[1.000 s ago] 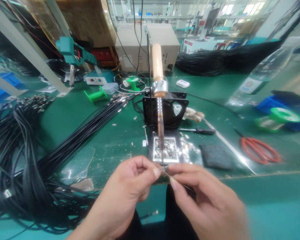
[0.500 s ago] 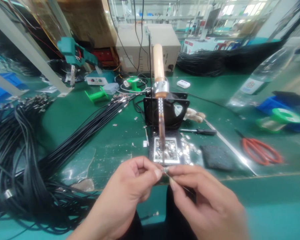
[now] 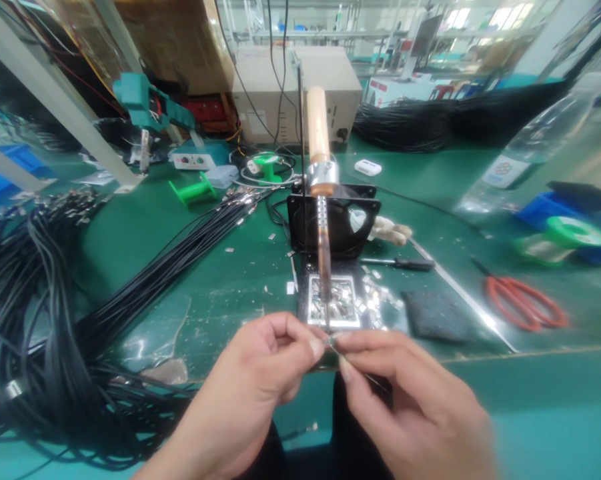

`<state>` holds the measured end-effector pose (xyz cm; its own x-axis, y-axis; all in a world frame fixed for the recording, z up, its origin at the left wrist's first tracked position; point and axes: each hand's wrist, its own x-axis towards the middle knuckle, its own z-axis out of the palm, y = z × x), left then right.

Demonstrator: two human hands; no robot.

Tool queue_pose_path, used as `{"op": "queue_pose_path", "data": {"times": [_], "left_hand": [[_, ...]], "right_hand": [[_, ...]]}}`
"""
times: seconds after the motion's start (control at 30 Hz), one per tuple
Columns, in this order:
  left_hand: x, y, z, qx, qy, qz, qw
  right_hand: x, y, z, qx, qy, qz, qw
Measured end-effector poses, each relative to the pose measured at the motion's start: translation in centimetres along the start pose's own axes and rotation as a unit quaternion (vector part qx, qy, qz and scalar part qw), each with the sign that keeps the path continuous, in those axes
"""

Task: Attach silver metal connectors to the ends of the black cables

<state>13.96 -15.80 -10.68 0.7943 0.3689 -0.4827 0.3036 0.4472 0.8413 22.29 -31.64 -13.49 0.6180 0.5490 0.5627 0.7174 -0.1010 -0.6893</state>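
Note:
My left hand (image 3: 273, 363) is closed in a pinch at the bench's front edge; the tiny piece between its thumb and forefinger is mostly hidden. Close beside it, my right hand (image 3: 413, 390) pinches a thin strand of solder wire (image 3: 336, 348), whose end reaches the left fingertips. Above both sets of fingertips hangs a soldering iron (image 3: 324, 247) with a wooden handle (image 3: 318, 123), tip pointing down and meeting the work between my fingers. Behind the tip lies a white-rimmed tray (image 3: 355, 300) of small metal pieces.
Bundles of black cables (image 3: 55, 320) cover the left side. A black fan frame (image 3: 330, 227) stands behind the iron. To the right are a screwdriver (image 3: 413, 264), a dark sponge-like pad (image 3: 434, 315), orange-handled pliers (image 3: 525, 303), a solder spool (image 3: 570, 233) and a plastic bottle (image 3: 525, 147).
Hardly anything differs. Both hands keep their pinch under the iron's tip, with only a very slight shift of the strand at the fingertips.

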Motion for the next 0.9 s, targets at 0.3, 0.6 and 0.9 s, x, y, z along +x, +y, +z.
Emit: {"op": "queue_pose_path", "data": {"times": [0.3,0.6,0.9], "left_hand": [[-0.04,0.24,0.00,-0.002,0.001,0.001,1.000],[0.23,0.13,-0.20,-0.013,-0.008,0.006,1.000],[0.21,0.25,-0.10,-0.017,-0.007,0.005,1.000]], "right_hand": [[-0.03,0.07,-0.02,-0.003,-0.002,0.001,1.000],[-0.04,0.16,0.28,0.003,0.002,0.006,1.000],[-0.07,0.10,0.24,0.007,0.006,0.008,1.000]]}}
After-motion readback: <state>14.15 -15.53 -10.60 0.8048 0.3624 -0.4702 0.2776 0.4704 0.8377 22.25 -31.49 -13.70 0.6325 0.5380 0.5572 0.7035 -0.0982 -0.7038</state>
